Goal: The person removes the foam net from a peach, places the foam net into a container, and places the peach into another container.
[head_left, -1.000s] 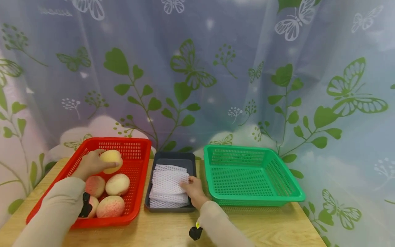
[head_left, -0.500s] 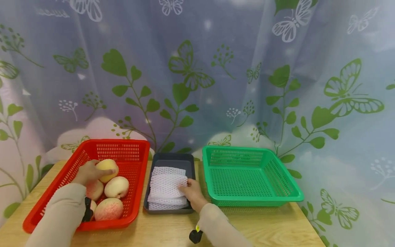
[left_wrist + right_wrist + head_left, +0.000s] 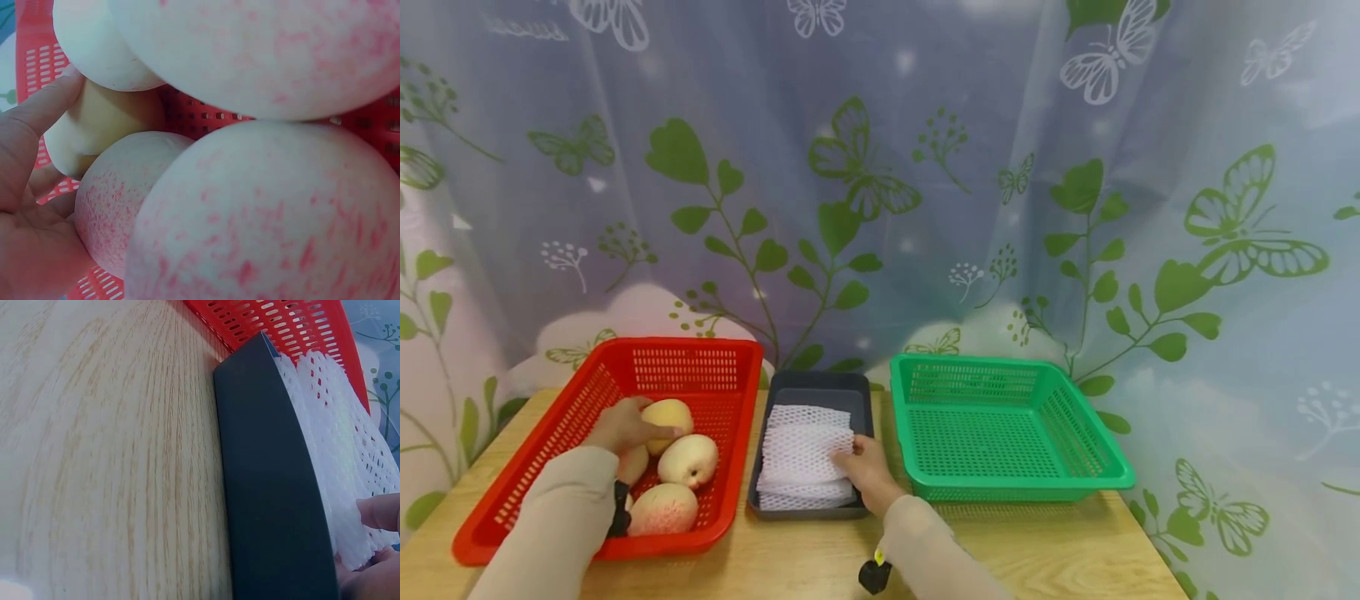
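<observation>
Inside the red basket (image 3: 730, 500), my left hand (image 3: 620, 429) grips a yellow peach (image 3: 668, 419) between thumb and fingers, low behind the other peaches. Close by lie a pale peach (image 3: 688, 460) and a red-speckled peach (image 3: 664, 509); more are partly hidden under the left hand and wrist. In the left wrist view the thumb presses the side of the yellow peach (image 3: 103, 119). My right hand (image 3: 872, 473) pinches the right edge of the white foam fruit nets (image 3: 807, 454), stacked flat in the dark grey tray (image 3: 820, 382). The right wrist view shows thumb and fingers at the nets' (image 3: 344, 444) edge.
A green basket (image 3: 977, 421) stands right of the tray, with nothing in it. All three containers sit side by side on a wooden table (image 3: 797, 560). A patterned curtain (image 3: 880, 250) hangs behind them.
My left hand has come down in the red basket with the yellow peach, bringing it close to the other peaches. The right hand keeps its place at the nets.
</observation>
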Available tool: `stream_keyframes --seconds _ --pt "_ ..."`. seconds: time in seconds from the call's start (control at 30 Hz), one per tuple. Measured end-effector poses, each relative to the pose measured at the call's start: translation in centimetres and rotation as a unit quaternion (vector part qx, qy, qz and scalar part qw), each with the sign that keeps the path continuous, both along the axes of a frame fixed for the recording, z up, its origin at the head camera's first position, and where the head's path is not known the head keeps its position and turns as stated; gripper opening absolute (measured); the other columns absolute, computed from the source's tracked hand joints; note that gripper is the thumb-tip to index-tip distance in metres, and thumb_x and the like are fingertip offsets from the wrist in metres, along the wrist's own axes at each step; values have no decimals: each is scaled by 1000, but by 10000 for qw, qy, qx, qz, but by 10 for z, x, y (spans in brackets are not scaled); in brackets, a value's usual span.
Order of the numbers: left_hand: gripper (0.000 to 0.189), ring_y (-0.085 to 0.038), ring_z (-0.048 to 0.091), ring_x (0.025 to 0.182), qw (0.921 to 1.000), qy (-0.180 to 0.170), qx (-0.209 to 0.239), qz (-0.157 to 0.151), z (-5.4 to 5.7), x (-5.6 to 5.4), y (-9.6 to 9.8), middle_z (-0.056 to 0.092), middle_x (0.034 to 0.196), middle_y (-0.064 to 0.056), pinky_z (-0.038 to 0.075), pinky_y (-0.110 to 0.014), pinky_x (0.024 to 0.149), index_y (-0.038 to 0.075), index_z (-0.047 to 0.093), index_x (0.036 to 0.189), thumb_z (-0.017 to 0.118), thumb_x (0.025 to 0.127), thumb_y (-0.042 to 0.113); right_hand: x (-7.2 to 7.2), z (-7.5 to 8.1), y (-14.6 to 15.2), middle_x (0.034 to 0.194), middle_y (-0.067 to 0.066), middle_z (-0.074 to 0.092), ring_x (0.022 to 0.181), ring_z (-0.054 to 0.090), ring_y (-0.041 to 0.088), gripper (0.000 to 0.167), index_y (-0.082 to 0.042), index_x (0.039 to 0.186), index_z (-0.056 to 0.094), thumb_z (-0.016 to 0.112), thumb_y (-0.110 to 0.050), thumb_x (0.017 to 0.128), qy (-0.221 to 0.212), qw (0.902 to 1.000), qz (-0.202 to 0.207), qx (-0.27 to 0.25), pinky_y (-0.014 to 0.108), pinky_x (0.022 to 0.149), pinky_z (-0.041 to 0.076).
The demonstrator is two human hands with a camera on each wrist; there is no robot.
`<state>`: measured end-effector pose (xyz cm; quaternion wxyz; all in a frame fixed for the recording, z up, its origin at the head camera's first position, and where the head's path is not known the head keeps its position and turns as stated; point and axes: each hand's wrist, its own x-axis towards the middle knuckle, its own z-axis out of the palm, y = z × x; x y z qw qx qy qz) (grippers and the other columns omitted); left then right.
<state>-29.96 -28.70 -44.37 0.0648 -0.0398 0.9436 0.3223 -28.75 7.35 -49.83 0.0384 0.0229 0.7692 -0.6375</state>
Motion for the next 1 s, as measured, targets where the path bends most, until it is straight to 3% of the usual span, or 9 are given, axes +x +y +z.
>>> stream_keyframes --seconds 0.37,0.57,0.7,0.87,1.0 --pt "97 -55 45 111 9999 -84 41 -116 3 6 -1 41 128 -43 46 -58 89 -23 34 131 75 78 47 6 3 -1 113 18 62 100 58 24 40 10 122 55 67 -4 86 29 10000 83 -21 40 88 52" --pt "94 -58 40 115 9998 -71 -13 -205 5 4 -1 37 131 -44 44 -60 92 -24 31 132 73 82 43 8 2 0 104 15 63 91 57 20 33 9 114 59 68 -1 84 344 9993 138 -104 36 79 52" --pt "94 -58 40 116 9997 -64 47 -210 7 4 0 38 131 -44 43 -61 92 -24 30 133 73 82 43 9 2 0 108 17 64 97 59 23 34 8 116 58 67 0 84 445 9989 146 -66 38 83 52" --pt "94 -58 38 118 9997 -179 37 -185 11 5 -1 34 134 -44 42 -62 94 -24 27 135 72 84 41 8 9 -2 124 24 56 117 52 37 50 8 129 49 69 -3 84 664 9970 27 400 47 96 47" --pt "92 -58 35 120 9994 -270 -13 -198 17 6 -2 31 135 -45 41 -62 96 -24 26 135 71 85 39 6 16 -3 128 25 54 120 49 39 59 6 134 46 72 -5 83 1047 9906 -58 875 50 99 44"
